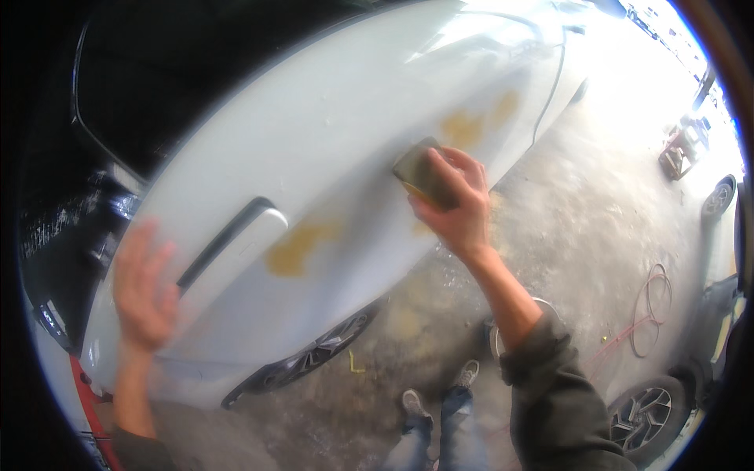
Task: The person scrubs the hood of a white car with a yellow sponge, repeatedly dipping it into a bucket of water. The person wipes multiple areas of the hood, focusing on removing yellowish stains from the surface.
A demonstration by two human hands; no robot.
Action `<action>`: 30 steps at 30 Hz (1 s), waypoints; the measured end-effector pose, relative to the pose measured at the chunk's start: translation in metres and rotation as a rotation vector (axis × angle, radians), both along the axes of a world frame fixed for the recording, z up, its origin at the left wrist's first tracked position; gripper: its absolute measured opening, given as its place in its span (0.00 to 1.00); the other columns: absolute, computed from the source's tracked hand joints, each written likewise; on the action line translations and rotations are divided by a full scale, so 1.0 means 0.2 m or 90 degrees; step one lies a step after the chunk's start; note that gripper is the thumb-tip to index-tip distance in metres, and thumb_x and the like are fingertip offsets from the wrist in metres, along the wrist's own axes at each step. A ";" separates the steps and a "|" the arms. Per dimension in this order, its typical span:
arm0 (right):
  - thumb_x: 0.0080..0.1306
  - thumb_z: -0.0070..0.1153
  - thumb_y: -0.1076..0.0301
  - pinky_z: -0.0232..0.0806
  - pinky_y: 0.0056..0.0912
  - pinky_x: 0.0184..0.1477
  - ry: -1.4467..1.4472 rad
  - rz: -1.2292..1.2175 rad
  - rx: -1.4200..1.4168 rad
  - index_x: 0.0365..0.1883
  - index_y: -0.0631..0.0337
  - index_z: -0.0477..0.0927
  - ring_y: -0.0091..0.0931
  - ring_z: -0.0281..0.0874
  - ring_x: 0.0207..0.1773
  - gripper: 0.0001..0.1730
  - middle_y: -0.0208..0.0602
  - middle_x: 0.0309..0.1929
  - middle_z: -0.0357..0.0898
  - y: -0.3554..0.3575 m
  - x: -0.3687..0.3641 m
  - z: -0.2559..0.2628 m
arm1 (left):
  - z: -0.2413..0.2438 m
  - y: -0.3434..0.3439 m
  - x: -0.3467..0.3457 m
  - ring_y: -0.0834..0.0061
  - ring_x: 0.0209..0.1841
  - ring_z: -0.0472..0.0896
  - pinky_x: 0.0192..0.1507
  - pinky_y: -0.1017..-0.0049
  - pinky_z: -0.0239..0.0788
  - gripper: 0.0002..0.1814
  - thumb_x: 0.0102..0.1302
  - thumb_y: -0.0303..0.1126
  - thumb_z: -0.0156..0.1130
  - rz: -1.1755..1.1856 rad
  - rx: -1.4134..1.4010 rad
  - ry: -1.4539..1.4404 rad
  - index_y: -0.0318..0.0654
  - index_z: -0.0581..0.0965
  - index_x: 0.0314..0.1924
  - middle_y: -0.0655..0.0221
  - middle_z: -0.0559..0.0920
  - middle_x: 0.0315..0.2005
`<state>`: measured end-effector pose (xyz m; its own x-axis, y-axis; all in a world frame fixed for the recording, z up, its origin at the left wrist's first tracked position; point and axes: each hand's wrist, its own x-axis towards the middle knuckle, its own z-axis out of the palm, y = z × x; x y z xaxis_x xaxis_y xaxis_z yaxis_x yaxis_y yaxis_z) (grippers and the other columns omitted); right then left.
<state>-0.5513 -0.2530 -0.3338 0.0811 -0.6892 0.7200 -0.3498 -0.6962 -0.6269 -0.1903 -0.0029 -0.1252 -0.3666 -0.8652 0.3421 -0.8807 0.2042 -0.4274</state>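
My right hand (459, 206) grips a dark sanding block (427, 173) against the side of a white car body panel (247, 141). Ochre filler patches (303, 247) show on the panel near a door handle (259, 235), with more ochre patches (465, 126) above and right of the block. My left hand (144, 288), blurred, has its fingers apart and holds nothing. It is over the panel left of the handle; whether it touches the surface cannot be told.
Below the panel is the car's wheel (318, 353). A red hose (633, 329) lies coiled on the concrete floor (559, 218). Another car's wheel (642, 415) stands at lower right, and a small stand (680, 153) farther back. A bucket-like container (492, 338) is partly hidden by my right arm.
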 end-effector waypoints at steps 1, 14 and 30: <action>0.48 0.79 0.67 0.75 0.44 0.62 0.005 -0.004 -0.015 0.66 0.48 0.84 0.39 0.74 0.62 0.42 0.37 0.66 0.76 -0.01 0.03 0.01 | 0.00 -0.03 0.09 0.48 0.77 0.68 0.77 0.50 0.59 0.26 0.72 0.35 0.54 0.001 0.003 -0.015 0.44 0.76 0.69 0.53 0.72 0.74; 0.50 0.79 0.67 0.72 0.44 0.61 -0.040 -0.057 0.048 0.67 0.55 0.83 0.41 0.72 0.60 0.41 0.46 0.60 0.74 0.01 0.15 0.04 | 0.07 -0.07 0.21 0.45 0.81 0.60 0.80 0.42 0.50 0.36 0.75 0.55 0.52 0.027 0.079 -0.146 0.53 0.63 0.78 0.50 0.62 0.79; 0.44 0.81 0.67 0.79 0.38 0.50 -0.019 0.031 -0.041 0.64 0.47 0.86 0.39 0.78 0.52 0.43 0.44 0.58 0.76 0.18 0.26 0.05 | 0.07 -0.05 0.28 0.41 0.81 0.58 0.78 0.38 0.53 0.39 0.74 0.59 0.51 0.021 0.110 -0.164 0.57 0.58 0.81 0.49 0.59 0.80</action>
<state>-0.4992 -0.2175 -0.3248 0.0914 -0.6366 0.7658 -0.2961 -0.7516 -0.5895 -0.1349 -0.0130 -0.1105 -0.3923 -0.9156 0.0886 -0.7558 0.2659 -0.5984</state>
